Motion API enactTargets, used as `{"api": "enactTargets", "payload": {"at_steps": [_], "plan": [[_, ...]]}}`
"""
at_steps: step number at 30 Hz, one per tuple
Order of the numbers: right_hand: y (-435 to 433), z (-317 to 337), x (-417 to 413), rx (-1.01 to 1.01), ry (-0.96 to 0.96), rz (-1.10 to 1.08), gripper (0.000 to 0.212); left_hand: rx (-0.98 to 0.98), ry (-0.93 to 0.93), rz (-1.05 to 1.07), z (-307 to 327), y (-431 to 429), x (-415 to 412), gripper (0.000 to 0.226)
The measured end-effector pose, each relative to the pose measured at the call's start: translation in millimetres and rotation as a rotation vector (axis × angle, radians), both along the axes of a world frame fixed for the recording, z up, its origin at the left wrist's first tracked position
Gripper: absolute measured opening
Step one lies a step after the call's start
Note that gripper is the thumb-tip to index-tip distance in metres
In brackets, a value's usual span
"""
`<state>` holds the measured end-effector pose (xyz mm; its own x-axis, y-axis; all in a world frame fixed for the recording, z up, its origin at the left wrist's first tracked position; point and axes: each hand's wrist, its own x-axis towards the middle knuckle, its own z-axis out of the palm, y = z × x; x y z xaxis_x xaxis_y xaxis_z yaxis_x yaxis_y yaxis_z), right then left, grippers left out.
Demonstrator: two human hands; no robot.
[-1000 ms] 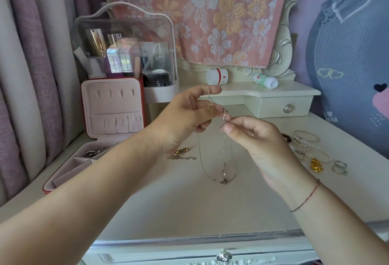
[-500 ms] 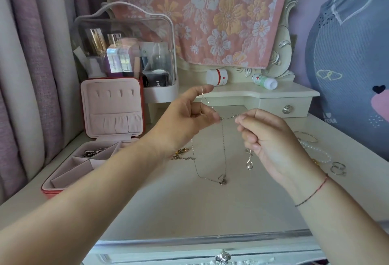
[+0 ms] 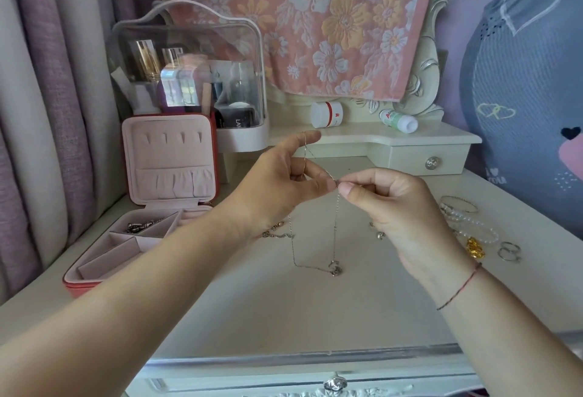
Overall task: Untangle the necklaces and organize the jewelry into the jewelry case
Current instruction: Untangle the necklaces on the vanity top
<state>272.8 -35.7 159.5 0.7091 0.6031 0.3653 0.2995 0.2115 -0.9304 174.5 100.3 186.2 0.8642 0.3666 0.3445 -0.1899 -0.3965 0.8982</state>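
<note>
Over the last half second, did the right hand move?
Yes: the right hand slid left, away from the drawer knob, toward the left hand.

Bare surface lies open at lower centre; jewelry case (lid upright) blocks left, loose bracelets crowd right.

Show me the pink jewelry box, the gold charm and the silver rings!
jewelry box [image 3: 168,182]: head view, on the open lid's pink lining.
gold charm [image 3: 475,248]: head view, on its shiny middle.
silver rings [image 3: 508,251]: head view, where the two bands meet.
</note>
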Motion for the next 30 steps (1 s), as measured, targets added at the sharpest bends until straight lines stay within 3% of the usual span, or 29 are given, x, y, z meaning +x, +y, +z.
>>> {"api": "enactTargets", "payload": {"at_steps": [3,9,19,24,30], "plan": [[-0.7,0.5,0.2,-0.011,-0.006,-0.009,0.008,-0.003,0.017,0.016,-1.6,0.7,0.6,0.057],[-1.0,1.4,2.3,-0.021,0.058,0.008,0.007,0.043,0.056,0.019,-3.9,-2.8,-2.8,0.005],[-3.7,4.1,3.4,-0.022,0.216,0.159,0.012,-0.096,0.071,0.016,-4.0,-7.5,-2.2,0.014],[-3.4,3.6,1.9,-0.041,0.161,0.217,0.007,-0.172,0.085,-0.004,-3.3,-14.9,-2.2,0.024],[-3.7,4.1,5.0,-0.031,0.086,0.174,0.005,-0.082,0.116,0.012,-1.2,-14.9,-1.9,0.024]]}}
